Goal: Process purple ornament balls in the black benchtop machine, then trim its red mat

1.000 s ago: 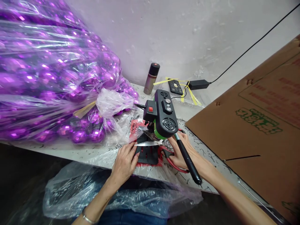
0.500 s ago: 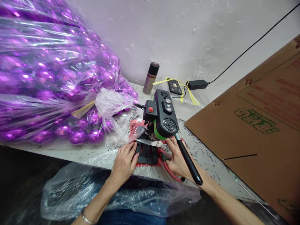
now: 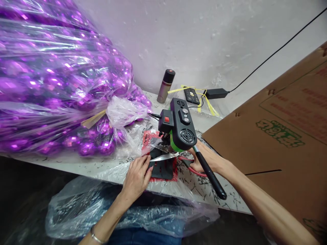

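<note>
Two bare hands are at work on a white desk (image 3: 87, 166). The right hand (image 3: 208, 157), partly behind a black lever (image 3: 209, 175), is closed around the red handles of a pair of scissors (image 3: 165, 157). The blades stand apart, pointing left over a dark plate (image 3: 163, 172), beneath the head of a small black machine (image 3: 182, 124) with a red switch. The grip from the side seems chosen to slip the blades in under the machine. The left hand (image 3: 138, 172) has its fingertips at the plate's left edge, close to the lower blade's tip, probably to steady something; I cannot tell whether it pinches anything. The plate lies over a red-bordered mat (image 3: 175, 173).

To the left, a big see-through bag (image 3: 125, 110), bunched near the machine, bulges with shiny purple balls (image 3: 87, 148). On the right leans a brown cardboard box (image 3: 281, 105) with green and red print; its inside is out of sight. More clear plastic (image 3: 65, 211) drapes over the blue-clad lap, perhaps to catch scraps, as black snippets (image 3: 191, 185) litter the desk. Behind, a capped can (image 3: 165, 86) stands upright near the wall, beside yellow ribbon (image 3: 212, 108) and a black power brick (image 3: 217, 93).
</note>
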### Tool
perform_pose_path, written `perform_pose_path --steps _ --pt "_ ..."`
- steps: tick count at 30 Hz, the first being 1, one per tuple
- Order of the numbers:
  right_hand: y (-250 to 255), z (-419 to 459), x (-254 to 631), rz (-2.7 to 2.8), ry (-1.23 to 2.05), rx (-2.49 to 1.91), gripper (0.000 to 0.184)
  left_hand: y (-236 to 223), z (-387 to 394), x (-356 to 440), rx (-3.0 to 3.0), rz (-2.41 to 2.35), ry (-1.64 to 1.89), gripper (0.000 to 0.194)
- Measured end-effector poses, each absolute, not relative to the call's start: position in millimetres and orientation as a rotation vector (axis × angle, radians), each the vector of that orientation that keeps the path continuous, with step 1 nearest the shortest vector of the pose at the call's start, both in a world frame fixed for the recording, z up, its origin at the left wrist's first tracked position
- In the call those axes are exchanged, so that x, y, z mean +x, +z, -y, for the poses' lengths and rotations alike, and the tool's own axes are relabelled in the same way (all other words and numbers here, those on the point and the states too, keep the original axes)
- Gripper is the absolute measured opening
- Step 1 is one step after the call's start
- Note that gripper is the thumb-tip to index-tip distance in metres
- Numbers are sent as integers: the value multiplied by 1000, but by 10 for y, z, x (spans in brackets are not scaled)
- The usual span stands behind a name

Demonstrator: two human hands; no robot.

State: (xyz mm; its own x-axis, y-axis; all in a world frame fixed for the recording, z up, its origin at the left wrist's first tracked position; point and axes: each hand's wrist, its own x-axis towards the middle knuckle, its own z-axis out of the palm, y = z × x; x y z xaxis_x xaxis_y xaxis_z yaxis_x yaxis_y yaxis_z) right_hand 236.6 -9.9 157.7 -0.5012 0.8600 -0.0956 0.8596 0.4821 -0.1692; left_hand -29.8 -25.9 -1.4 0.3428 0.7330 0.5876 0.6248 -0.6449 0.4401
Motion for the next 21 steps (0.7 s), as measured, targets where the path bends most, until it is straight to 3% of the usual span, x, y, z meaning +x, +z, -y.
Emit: perform_pose_path --steps 4,10,16,21 --pt "1566 158 2299 2585 472 -1621 28 -5 262 -296 2461 -1256 1191 34" --pt "1402 371 2254 2263 787 -1743 59 18 258 -296 2504 -1242 1203 34" --pt "1661 275 2257 2436 625 -1752 30 18 260 -299 2503 -1244 1201 34" --pt "1836 284 2245 2566 414 -1723 25 7 263 -303 2483 -1238 1188 34"
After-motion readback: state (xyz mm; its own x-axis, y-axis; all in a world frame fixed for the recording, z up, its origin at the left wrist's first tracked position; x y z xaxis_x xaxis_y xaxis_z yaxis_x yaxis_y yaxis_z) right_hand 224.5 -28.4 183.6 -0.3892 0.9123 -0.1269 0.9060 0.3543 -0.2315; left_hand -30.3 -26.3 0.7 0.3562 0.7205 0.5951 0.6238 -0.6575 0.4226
